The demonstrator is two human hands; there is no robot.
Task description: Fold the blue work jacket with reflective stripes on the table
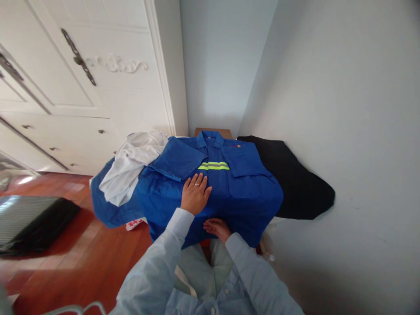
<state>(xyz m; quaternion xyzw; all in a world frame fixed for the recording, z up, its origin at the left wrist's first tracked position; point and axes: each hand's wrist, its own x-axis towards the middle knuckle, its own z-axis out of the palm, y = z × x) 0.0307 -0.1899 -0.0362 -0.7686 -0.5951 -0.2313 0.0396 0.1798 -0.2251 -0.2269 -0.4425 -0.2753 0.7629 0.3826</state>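
1 blue jacket lay under left grip, which was flat, fingers extended, grasping nothing; right grip was open and empty by the lower part, contact unclear. Beyond left grip: 2 folded sleeves, 1 reflective stripe; 1 white cloth sat left.

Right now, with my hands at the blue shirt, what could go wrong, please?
Your left hand lies on the blue shirt close to a folded sleeve; a push might crease it. The shirt reaches down near your legs, so moving them could perhaps tug it. The white cloth lies bunched over a blue cloth at the left, and might slide if that one is pulled.
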